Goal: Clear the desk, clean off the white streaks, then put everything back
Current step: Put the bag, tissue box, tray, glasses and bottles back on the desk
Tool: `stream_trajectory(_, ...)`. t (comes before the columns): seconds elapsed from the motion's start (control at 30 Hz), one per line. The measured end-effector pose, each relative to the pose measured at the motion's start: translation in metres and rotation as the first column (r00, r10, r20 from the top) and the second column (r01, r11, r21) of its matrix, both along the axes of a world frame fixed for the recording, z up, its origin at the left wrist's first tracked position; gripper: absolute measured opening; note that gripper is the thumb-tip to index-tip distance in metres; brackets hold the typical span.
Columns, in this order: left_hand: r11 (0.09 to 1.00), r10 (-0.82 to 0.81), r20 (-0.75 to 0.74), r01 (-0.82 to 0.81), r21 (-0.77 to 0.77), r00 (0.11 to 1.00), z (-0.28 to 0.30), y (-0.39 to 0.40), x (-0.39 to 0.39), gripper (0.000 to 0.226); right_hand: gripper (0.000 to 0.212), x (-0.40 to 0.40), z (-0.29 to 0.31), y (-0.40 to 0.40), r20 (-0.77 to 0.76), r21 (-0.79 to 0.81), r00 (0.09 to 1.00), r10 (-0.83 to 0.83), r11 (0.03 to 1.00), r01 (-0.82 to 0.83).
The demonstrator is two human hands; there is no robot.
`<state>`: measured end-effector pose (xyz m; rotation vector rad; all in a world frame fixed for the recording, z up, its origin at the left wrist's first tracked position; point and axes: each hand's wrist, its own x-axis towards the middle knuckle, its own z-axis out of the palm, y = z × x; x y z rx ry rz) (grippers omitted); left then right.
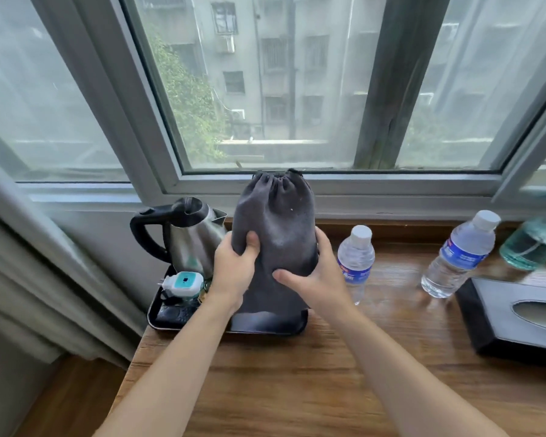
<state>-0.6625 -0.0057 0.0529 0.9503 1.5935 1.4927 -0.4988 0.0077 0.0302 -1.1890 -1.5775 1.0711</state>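
Observation:
A tall grey drawstring pouch (278, 216) stands upright over the black tray (265, 326) at the desk's back left. My left hand (234, 266) grips its left side and my right hand (316, 275) grips its right side, thumbs across the front. Whether the pouch's base touches the tray is hidden by my hands. A steel kettle (189, 238) with a black handle stands on the same tray, with a white and teal plug-in device (183, 282) in front of it. The wooden desk (297, 389) stretches below.
Two water bottles (356, 260) (460, 250) stand to the right of the pouch. A teal liquid bottle (533, 244) sits at the far right, above a black tissue box (517, 316). A window ledge runs behind; a curtain hangs at left.

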Motion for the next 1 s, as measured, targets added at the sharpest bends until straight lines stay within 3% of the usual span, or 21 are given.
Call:
stream_trajectory(0.3, 0.999, -0.039, -0.015, 0.039, -0.023, 0.999, -0.026, 0.069, -0.027, 0.021, 0.097, -0.036, -0.024, 0.050, 0.082, -0.014, 0.986, -0.143, 0.989, 0.144)
stream_trajectory(0.5, 0.993, -0.072, -0.072, 0.064, -0.101, 0.995, -0.041, 0.078, -0.045, 0.018, 0.107, -0.043, -0.041, 0.057, 0.192, -0.002, 0.975, -0.115, 0.993, 0.118)
stream_trajectory(0.6, 0.978, -0.137, -0.160, 0.109, -0.175, 0.978, -0.037, 0.075, -0.048, 0.031, 0.115, -0.040, -0.045, 0.053, 0.250, 0.047, 0.963, -0.097, 0.995, 0.088)
stream_trajectory(0.77, 0.950, -0.259, -0.381, 0.162, -0.268, 0.888, -0.036, 0.044, -0.039, 0.091, 0.132, -0.023, -0.054, 0.036, 0.450, 0.066, 0.892, 0.047, 0.994, -0.085)
stream_trajectory(0.87, 0.951, -0.289, -0.486, 0.190, -0.244, 0.825, -0.049, 0.017, -0.035, 0.101, 0.134, -0.016, -0.060, 0.031, 0.545, 0.021, 0.829, 0.129, 0.986, -0.168)
stream_trajectory(1.0, 0.917, -0.389, -0.646, 0.210, -0.339, 0.656, -0.067, 0.005, -0.034, 0.101, 0.126, -0.014, -0.071, 0.035, 0.568, 0.026, 0.817, 0.097, 0.990, -0.136)
